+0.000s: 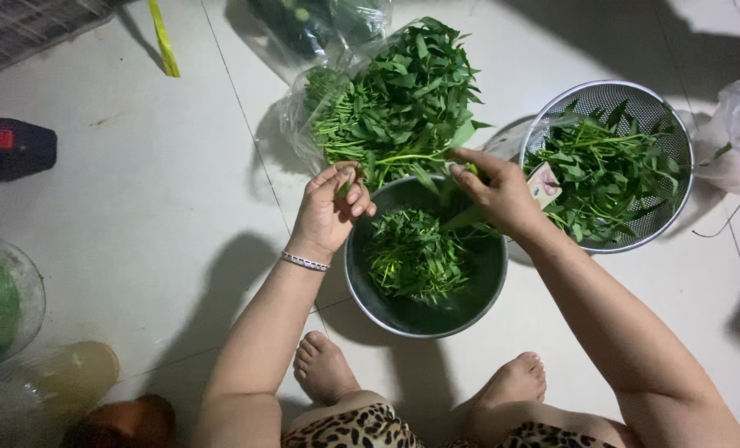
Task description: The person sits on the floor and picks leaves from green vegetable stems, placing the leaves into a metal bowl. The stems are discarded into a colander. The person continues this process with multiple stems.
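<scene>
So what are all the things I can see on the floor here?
Round grey metal bowl: one, centre, holds cut greens.
Cut green stems: a heap, inside that bowl.
Leafy green vegetable bunch: one, on clear plastic, top centre.
Silver metal mesh colander: one, right, holds leafy greens.
Clear plastic bag of dark green produce: one, top.
White plastic bag: one, far right.
Black and red object: one, left edge.
Clear containers: bottom left, one with something green inside.
White tiled floor: under everything.
Silver bracelet: one, left wrist.
Bare feet: two, bottom.
Left hand: pinching a green stem.
Right hand: holding a leafy stem.
</scene>
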